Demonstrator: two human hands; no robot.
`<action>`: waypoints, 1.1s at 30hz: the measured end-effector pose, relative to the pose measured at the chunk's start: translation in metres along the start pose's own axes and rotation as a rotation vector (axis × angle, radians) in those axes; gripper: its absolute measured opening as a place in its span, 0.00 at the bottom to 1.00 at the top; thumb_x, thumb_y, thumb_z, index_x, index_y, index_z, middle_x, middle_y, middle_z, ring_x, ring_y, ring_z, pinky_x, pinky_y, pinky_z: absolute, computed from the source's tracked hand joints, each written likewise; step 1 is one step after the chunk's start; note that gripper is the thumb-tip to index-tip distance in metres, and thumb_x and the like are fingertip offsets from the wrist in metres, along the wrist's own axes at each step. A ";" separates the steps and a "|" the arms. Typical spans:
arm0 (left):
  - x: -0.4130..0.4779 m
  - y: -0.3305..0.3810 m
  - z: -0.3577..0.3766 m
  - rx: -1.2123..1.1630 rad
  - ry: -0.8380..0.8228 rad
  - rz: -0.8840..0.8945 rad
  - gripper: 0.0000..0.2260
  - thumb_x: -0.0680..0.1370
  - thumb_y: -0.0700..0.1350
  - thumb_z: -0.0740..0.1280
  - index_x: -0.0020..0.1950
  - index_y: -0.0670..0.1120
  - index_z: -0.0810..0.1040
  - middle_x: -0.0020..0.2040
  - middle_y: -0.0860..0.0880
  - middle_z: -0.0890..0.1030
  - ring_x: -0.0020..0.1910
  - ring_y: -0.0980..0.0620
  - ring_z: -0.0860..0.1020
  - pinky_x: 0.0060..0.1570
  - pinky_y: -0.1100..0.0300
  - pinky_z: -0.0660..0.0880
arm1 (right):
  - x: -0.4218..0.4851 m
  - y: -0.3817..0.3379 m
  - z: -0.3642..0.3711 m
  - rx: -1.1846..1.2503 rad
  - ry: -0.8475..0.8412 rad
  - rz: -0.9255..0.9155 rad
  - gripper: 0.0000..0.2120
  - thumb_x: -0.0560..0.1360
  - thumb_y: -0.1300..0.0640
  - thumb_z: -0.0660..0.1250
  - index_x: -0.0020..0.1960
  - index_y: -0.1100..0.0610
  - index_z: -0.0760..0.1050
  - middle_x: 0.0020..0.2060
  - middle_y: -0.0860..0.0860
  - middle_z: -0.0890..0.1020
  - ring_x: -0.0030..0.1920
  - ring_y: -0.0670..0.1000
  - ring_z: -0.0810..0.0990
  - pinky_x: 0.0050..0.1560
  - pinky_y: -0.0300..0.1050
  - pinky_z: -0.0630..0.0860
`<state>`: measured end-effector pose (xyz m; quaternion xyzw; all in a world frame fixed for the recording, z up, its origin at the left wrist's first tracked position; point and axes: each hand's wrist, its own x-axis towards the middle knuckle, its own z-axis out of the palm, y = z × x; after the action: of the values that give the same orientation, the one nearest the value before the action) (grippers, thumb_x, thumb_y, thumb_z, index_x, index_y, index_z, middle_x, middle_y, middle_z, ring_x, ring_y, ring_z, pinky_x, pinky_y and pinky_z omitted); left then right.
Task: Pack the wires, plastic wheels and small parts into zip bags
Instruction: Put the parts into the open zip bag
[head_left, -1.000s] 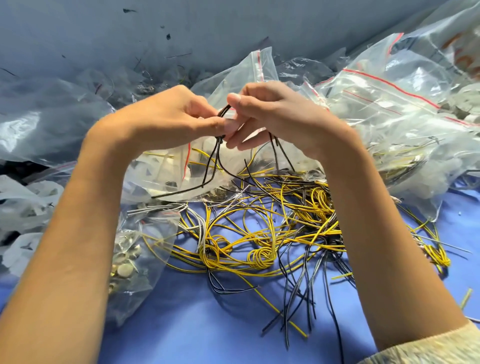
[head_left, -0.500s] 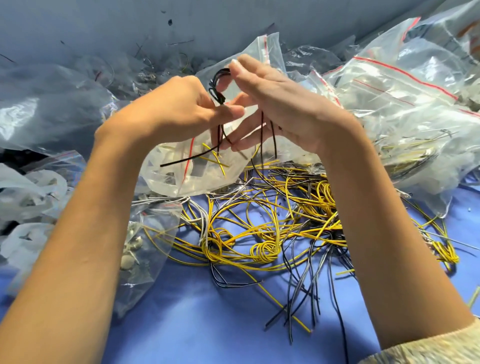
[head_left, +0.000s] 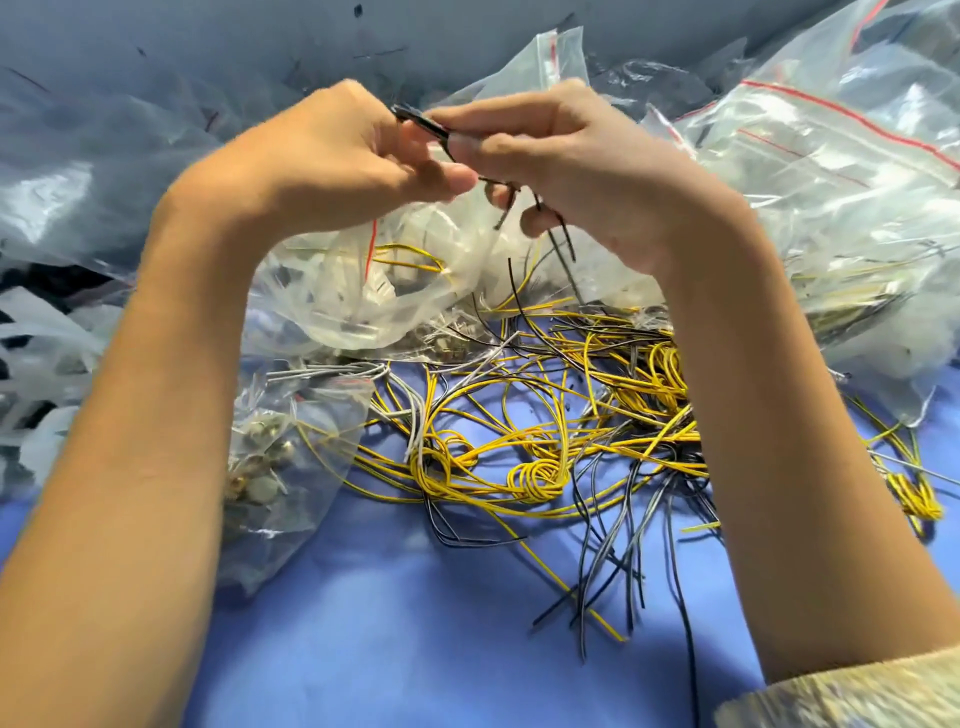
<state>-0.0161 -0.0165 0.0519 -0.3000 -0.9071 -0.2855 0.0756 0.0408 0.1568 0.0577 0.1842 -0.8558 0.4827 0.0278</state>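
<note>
Blue surface (head_left: 363, 649): loose wires (head_left: 540, 475) at 6 o'clock; at 12 o'clock, left hand (head_left: 332, 150) and right hand (head_left: 582, 171) pinch black wire bundle (head_left: 421, 122), likely folding it for bagging

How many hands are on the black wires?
2. Left hand pinches the black wires at their upper end; right hand grips them just beside it, loose ends hanging below.
</note>
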 end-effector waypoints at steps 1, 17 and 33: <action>-0.001 -0.001 -0.002 0.017 0.005 -0.007 0.14 0.74 0.58 0.68 0.48 0.49 0.84 0.32 0.49 0.72 0.29 0.58 0.66 0.30 0.64 0.62 | 0.000 -0.001 -0.001 -0.021 0.025 -0.001 0.11 0.78 0.57 0.63 0.52 0.40 0.78 0.33 0.40 0.76 0.34 0.42 0.69 0.31 0.32 0.66; -0.008 0.013 -0.010 0.113 -0.103 0.057 0.18 0.65 0.47 0.67 0.49 0.67 0.76 0.36 0.57 0.76 0.32 0.58 0.72 0.35 0.60 0.67 | 0.006 -0.001 0.000 -0.360 0.076 0.001 0.12 0.73 0.61 0.65 0.54 0.54 0.83 0.32 0.51 0.79 0.27 0.38 0.70 0.29 0.30 0.64; -0.013 0.034 -0.017 0.067 -0.029 0.081 0.25 0.62 0.45 0.59 0.57 0.54 0.81 0.49 0.46 0.75 0.44 0.48 0.72 0.43 0.57 0.67 | 0.017 -0.011 0.032 -0.589 -0.111 -0.057 0.13 0.77 0.60 0.60 0.35 0.61 0.68 0.28 0.49 0.65 0.34 0.48 0.63 0.30 0.37 0.61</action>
<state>0.0137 -0.0097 0.0779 -0.3378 -0.9043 -0.2471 0.0838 0.0332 0.1200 0.0534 0.2181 -0.9537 0.2020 0.0466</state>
